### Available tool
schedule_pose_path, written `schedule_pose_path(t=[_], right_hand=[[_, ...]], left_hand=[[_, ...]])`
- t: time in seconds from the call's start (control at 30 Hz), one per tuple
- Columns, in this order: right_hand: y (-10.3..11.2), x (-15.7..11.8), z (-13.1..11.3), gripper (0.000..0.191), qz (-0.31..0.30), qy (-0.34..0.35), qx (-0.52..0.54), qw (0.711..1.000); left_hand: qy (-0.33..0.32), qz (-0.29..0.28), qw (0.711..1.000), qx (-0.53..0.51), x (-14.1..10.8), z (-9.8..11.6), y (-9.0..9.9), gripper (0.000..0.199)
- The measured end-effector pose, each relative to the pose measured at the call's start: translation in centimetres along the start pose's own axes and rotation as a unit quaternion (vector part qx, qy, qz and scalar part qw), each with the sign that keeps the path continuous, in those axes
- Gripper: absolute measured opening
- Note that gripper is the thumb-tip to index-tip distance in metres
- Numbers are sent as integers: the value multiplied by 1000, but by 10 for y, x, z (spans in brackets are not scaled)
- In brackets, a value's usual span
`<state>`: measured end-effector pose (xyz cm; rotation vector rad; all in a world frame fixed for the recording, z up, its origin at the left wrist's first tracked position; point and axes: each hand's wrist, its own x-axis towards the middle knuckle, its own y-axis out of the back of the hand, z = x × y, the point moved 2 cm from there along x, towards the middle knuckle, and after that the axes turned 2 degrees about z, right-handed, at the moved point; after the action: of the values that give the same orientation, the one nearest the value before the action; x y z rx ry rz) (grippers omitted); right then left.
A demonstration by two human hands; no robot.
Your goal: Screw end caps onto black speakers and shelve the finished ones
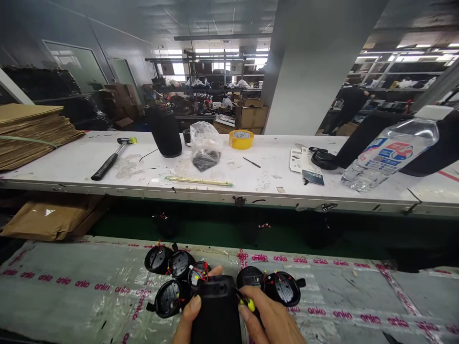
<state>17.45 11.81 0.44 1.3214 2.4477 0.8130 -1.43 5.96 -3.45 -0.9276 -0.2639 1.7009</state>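
Observation:
A black, fabric-covered cylindrical speaker stands close in front of me, its top end facing up. My left hand grips its left side, thumb on the near face and a fingertip showing behind. Closed round a small tool with a yellow and black handle, my right hand is at the speaker's upper right edge. The tool's dark tip meets that edge; its exact kind is hard to make out. Round black end caps with red wires lie on the left and the right of the speaker.
Printed tape runs across the plastic-covered work surface. Beyond a dark green gap, a white shelf carries a hammer, another speaker, a plastic bag, yellow tape and a water bottle. A person stands far right.

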Motion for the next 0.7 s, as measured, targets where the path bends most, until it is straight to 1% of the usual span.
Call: schedule_pose_path(t=[0.13,0.23,0.3,0.37,0.43,0.5,0.6,0.7], right_hand=[[9,2,-2,20,-37,36,-34,998],[23,4,-9,16,-62,67,-72,993],[33,7,-15,19,-65,93,-115,987],[40,9,-20,20,-72,111,-176,975],[44,11,-21,21,-87,137,-245,956],[47,12,-20,23,-84,175,-306,932],[49,12,-17,28,-57,227,-356,905],[53,11,-18,28,-61,237,-375,894]], left_hand=[[-20,1,999,42,10,3,13,83],[-25,-11,997,72,15,5,16,80],[-26,-20,997,67,12,4,12,83],[-24,-37,998,51,5,2,2,88],[-9,-60,998,31,-3,0,-9,95],[7,-69,997,24,-8,0,-18,98],[19,-68,997,38,-7,2,-22,95],[11,-85,995,46,-5,4,-22,92]])
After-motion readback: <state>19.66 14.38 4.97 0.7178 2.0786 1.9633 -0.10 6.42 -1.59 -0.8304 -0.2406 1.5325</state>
